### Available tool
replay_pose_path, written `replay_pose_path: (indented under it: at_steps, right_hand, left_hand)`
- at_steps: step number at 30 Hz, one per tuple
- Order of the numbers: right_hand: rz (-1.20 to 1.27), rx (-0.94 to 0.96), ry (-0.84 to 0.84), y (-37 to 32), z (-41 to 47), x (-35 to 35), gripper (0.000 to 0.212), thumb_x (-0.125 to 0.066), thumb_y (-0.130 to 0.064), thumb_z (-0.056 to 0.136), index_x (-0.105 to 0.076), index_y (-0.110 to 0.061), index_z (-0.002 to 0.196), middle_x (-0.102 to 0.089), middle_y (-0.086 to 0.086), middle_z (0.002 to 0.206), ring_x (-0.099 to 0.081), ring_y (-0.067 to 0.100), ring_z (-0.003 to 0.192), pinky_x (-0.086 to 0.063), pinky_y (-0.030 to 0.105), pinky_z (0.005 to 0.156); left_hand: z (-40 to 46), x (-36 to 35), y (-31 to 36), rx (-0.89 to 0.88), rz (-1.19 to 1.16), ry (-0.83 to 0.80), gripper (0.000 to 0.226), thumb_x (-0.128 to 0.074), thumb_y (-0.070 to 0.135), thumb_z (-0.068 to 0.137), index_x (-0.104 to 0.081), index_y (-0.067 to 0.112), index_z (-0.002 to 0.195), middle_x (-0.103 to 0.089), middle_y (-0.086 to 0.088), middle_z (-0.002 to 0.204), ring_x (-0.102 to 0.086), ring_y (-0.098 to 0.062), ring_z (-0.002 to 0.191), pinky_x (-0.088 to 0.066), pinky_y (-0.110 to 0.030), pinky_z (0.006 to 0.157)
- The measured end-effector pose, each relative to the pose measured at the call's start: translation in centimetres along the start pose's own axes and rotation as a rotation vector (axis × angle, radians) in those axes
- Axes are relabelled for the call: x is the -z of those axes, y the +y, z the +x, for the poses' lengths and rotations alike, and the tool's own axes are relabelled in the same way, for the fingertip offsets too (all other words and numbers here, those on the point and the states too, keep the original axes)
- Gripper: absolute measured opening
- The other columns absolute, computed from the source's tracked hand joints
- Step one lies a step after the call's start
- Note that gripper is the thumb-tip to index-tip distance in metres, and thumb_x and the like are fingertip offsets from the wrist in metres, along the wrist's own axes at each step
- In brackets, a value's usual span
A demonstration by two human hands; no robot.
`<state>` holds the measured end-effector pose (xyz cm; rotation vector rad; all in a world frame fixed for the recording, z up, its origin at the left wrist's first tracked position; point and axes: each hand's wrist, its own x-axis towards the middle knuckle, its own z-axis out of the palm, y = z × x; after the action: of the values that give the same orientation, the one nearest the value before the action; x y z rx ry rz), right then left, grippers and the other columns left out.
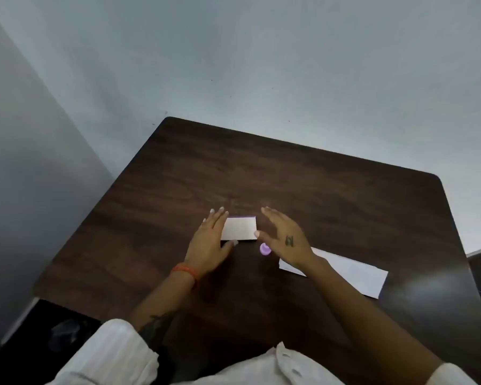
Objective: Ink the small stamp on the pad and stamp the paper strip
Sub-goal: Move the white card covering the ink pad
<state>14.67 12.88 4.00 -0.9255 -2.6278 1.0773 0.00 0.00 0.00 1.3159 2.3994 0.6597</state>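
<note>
A closed ink pad [240, 228], a white rectangular box with a purple rim, lies on the dark wooden table [289, 176]. My left hand [209, 240] rests against its left edge, fingers spread, thumb at the near corner. My right hand [285, 234] hovers flat just right of the pad, thumb tip touching the pad's right edge. The small purple stamp [265, 248] stands on the table below my right thumb, apart from both hands. The white paper strip [350, 272] lies to the right, partly under my right wrist.
The table stands in a corner of grey walls [233, 65]. Its left edge drops to a dark floor [53, 329]. White sleeves [117, 354] fill the bottom of the view.
</note>
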Motion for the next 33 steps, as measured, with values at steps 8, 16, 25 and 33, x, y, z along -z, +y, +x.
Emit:
replay_pose_path:
  at_steps: [8,16,25,33]
  right_hand:
    - [-0.26,0.014,-0.244,-0.3,3.2,-1.8,0.074,-0.064,-0.033,0.081,-0.026,-0.019,0.142,-0.025,0.003,0.155,-0.022,0.023,0.14,-0.025,0.038,0.112]
    - [-0.408,0.03,-0.332,-0.1,4.9,-3.0,0.077,-0.068,-0.027,0.079,-0.026,-0.013,0.141,-0.032,0.006,0.151,-0.026,0.025,0.138,-0.03,0.039,0.112]
    - [-0.462,0.063,-0.361,0.2,5.8,-2.9,0.076,-0.07,-0.023,0.078,-0.029,-0.007,0.14,-0.035,0.013,0.144,-0.03,0.029,0.13,-0.035,0.039,0.107]
    - [-0.43,0.096,-0.397,0.3,6.3,-2.2,0.072,-0.067,-0.02,0.079,-0.03,-0.007,0.139,-0.037,0.014,0.145,-0.032,0.029,0.13,-0.031,0.037,0.108]
  left_hand:
    - [1.4,0.7,-0.7,-0.015,0.072,-0.15,0.078,-0.064,0.023,0.083,-0.014,0.017,0.143,-0.012,-0.001,0.156,-0.005,-0.02,0.143,-0.007,-0.033,0.115]
    - [2.7,1.2,-0.6,0.002,0.095,-0.315,0.067,-0.058,0.016,0.087,-0.02,0.012,0.142,-0.018,-0.004,0.155,-0.011,-0.02,0.143,-0.012,-0.036,0.117]
    - [3.0,1.2,-0.6,-0.017,0.15,-0.3,0.062,-0.056,0.012,0.087,-0.024,0.011,0.141,-0.022,-0.005,0.154,-0.015,-0.022,0.142,-0.016,-0.036,0.115]
    - [3.3,1.4,-0.3,0.001,0.145,-0.333,0.065,-0.056,0.014,0.087,-0.021,0.013,0.142,-0.019,-0.007,0.154,-0.016,-0.025,0.141,-0.017,-0.038,0.115]
